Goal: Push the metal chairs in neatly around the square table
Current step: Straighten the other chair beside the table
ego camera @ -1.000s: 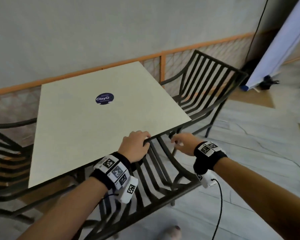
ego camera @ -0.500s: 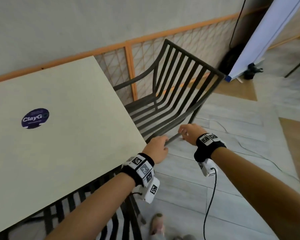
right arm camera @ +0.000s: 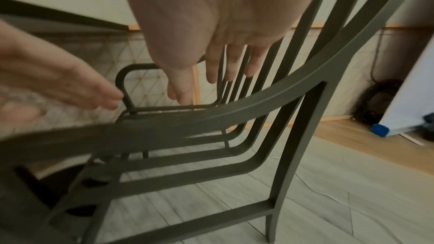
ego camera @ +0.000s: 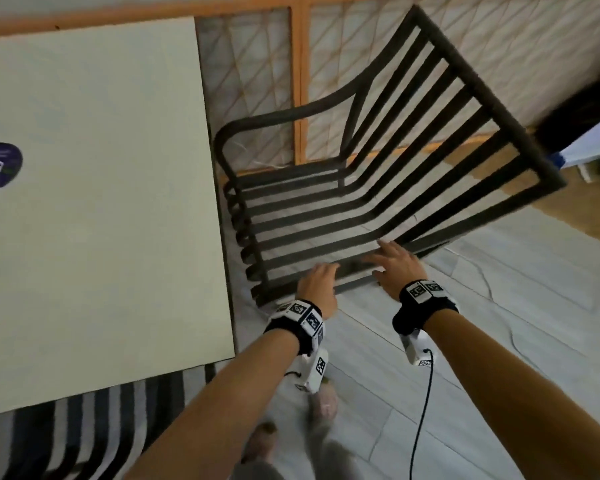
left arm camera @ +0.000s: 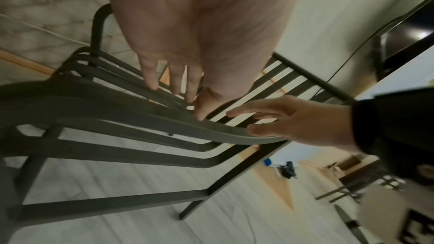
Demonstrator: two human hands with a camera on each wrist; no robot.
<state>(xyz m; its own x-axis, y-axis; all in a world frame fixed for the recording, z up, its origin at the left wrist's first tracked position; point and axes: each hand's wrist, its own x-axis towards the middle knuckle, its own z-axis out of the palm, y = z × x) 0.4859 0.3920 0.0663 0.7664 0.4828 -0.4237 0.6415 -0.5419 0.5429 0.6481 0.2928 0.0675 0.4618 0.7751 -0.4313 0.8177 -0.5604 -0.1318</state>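
Observation:
The cream square table point(ego camera: 101, 202) fills the left of the head view. A dark metal slatted chair point(ego camera: 492, 102) stands on its right side, seat front close to the table edge. My left hand point(ego camera: 321, 275) and right hand point(ego camera: 388, 258) both reach over the chair's near armrest point(ego camera: 354, 270), fingers straight. In the left wrist view my left hand point(left arm camera: 178, 88) hovers just above the armrest point(left arm camera: 117, 110), thumb tip near it, and my right hand point(left arm camera: 270, 121) is beside the same rail. In the right wrist view my right hand point(right arm camera: 211, 77) hangs clear of the armrest point(right arm camera: 258, 107).
A second slatted chair point(ego camera: 84, 427) sits tucked under the table's near edge. An orange-framed lattice railing point(ego camera: 300, 81) runs behind the table and chair. A white panel point(ego camera: 596, 140) leans at the far right. My feet point(ego camera: 323, 403) stand on grey floor planks.
My hands left the near chair's back rail and moved right to the other chair's near armrest. They curled on it half a second ago; now the fingers are straight.

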